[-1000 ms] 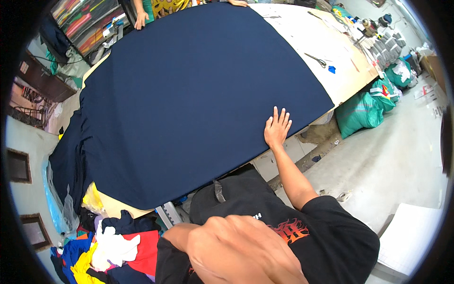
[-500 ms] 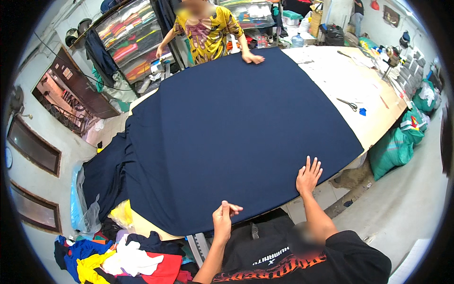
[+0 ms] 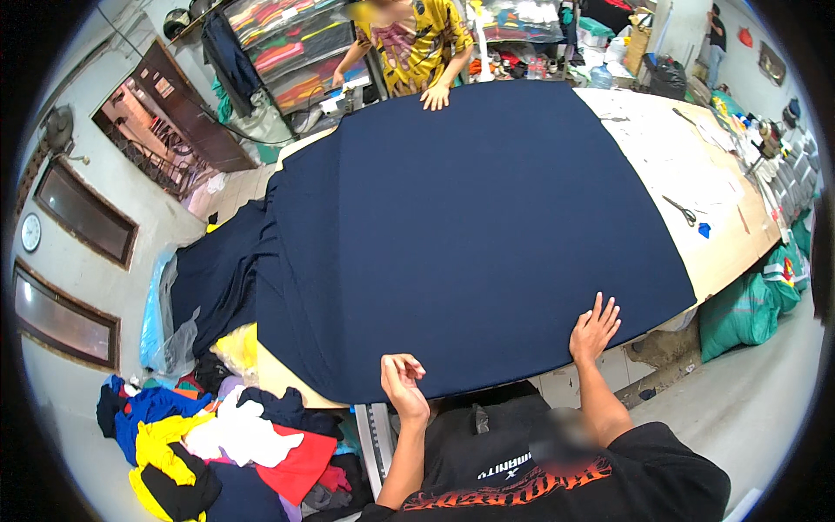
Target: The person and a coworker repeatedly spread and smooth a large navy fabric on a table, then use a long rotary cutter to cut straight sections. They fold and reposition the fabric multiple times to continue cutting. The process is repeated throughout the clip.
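Note:
A large sheet of dark navy fabric (image 3: 487, 235) lies spread over the table, smooth in the middle and bunched in folds at its left end. My right hand (image 3: 596, 329) rests flat on the fabric near its front right edge, fingers stretched out. Over the front edge, further left, is my left hand (image 3: 403, 385), loosely bent with its fingers partly apart and nothing visible in it. Across the table, a co-worker's hand (image 3: 436, 97) presses on the far edge of the fabric; the other reaches toward a small device at the far left corner.
Scissors (image 3: 679, 210) and a blue scrap (image 3: 704, 230) lie on the pale tabletop (image 3: 731, 187) at right. Heaped coloured clothes (image 3: 243, 435) sit at lower left beside a metal rail (image 3: 375, 444). Green sacks (image 3: 739, 317) stand at right; a shelf of folded fabrics (image 3: 300, 52) is behind.
My left hand has curled its fingers and shifted slightly left. My right hand stays flat on the fabric. The co-worker's hand has slid left along the far edge. The view has turned somewhat.

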`<state>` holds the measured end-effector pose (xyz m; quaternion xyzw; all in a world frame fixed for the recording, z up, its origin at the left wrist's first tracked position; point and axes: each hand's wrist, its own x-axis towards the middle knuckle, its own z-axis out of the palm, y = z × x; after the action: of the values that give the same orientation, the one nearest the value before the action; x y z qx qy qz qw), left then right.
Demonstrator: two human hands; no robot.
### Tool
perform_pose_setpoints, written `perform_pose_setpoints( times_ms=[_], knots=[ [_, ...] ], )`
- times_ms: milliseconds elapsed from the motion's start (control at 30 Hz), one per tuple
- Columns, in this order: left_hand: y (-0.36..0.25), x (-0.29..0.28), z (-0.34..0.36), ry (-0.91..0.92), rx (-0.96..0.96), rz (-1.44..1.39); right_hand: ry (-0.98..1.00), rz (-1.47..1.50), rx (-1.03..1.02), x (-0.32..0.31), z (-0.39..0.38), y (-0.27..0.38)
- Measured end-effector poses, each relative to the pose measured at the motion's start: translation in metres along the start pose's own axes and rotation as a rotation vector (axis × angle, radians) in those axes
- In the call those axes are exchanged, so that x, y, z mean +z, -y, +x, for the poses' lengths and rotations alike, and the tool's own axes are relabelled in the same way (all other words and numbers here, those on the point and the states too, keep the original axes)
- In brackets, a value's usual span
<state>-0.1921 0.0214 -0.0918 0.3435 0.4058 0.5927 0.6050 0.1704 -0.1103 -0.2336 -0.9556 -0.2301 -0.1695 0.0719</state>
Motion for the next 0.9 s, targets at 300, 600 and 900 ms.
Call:
perform_pose_setpoints(
  times_ms=[300,600,900],
  knots=[
    [0.003,-0.035,0.025,-0.175,0.041,-0.323,0.047,0.007,-0.008,0.003,-0.003,-0.001],
    [0.015,-0.106,0.094,-0.15,-0.008,-0.416,0.065,0.032,0.007,0.001,-0.003,0.0],
    [0.015,-0.104,0.056,-0.408,-0.036,0.231,0.002,0.015,-0.001,0.008,-0.002,-0.004]
  ],
)
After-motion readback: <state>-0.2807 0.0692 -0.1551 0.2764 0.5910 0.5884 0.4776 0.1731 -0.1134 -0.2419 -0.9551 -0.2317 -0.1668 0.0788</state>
